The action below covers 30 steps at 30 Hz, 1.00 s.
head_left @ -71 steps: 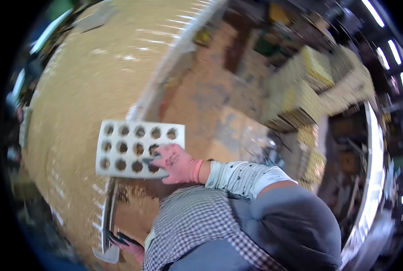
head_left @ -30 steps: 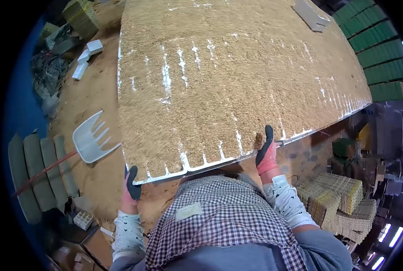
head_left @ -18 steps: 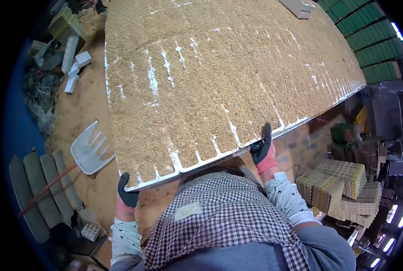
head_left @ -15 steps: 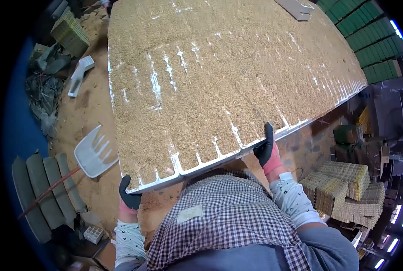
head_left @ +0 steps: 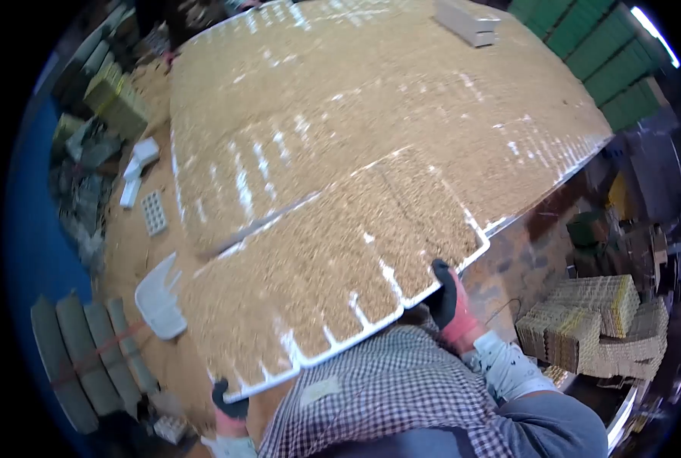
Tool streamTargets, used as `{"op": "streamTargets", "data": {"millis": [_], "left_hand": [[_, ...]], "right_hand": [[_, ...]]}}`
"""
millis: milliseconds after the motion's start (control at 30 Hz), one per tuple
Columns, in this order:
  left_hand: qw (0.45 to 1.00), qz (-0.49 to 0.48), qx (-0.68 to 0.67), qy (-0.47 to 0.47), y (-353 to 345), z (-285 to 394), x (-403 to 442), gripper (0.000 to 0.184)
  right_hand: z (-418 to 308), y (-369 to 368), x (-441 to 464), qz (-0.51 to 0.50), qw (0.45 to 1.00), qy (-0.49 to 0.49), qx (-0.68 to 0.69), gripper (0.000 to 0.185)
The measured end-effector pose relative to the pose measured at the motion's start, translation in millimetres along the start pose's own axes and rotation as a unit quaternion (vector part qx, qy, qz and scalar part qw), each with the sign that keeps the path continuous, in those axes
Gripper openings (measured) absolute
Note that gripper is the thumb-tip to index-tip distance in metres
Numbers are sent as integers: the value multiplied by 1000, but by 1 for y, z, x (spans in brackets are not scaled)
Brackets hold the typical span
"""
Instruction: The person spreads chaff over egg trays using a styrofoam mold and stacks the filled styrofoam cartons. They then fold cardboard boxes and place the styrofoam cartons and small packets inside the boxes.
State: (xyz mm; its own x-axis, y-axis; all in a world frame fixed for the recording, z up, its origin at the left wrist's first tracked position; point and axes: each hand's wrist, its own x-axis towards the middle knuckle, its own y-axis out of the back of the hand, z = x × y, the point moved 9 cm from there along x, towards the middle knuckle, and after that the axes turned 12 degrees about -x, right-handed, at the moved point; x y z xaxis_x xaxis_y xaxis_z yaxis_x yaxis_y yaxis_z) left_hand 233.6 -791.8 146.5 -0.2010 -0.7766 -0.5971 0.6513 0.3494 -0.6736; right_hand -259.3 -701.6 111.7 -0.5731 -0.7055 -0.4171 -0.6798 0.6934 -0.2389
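A broad bed of pale brown flakes (head_left: 378, 84), probably grain husks though motion blur softens them, fills the upper middle of the view, with white tray ridges showing through in short rows. A long white block (head_left: 466, 23) lies on its far part. Nearest the person, a white-rimmed tray section (head_left: 371, 330), covered in the same flakes, sits at an angle to the bed, with a dark strip along the left part of its back edge. On the brown floor (head_left: 138, 237) to the left lie a white perforated tray (head_left: 155, 212), a white plastic fork head (head_left: 157, 301) on a red shaft, and a row of greenish sacks (head_left: 103, 332); beyond them, crumpled dark sheeting (head_left: 84, 198) lies beside a blue wall (head_left: 31, 229). Stacked yellowish egg-tray shapes (head_left: 566, 328) stand at the right, and green stacks (head_left: 585, 46) at the upper right. Both hands wear dark-coated pink gloves. The left hand (head_left: 231, 401) grips the section's near left corner, low in view; the right hand (head_left: 451, 301) clasps the near rim toward its right end, thumb above, other fingers mostly hidden. The right forearm slants inward from the lower right, beside the checked apron (head_left: 371, 389).
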Motion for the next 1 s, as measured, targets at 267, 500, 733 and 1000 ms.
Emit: {"op": "streamTargets", "data": {"millis": [267,500,733,1000], "left_hand": [[981,-146,89,-96,-146,-91,58,64],[979,-192,66,-12,-336,-244,192,51],[887,-204,366,-193,-498,-308,300,46],[641,-82,689,-329,-597,-299,363,55]], "right_hand": [[-123,71,97,48,981,14,185,28],[-225,200,297,-23,988,24,148,53],[-328,303,520,112,920,-14,-375,71],[-456,86,362,128,757,445,-461,60]]}}
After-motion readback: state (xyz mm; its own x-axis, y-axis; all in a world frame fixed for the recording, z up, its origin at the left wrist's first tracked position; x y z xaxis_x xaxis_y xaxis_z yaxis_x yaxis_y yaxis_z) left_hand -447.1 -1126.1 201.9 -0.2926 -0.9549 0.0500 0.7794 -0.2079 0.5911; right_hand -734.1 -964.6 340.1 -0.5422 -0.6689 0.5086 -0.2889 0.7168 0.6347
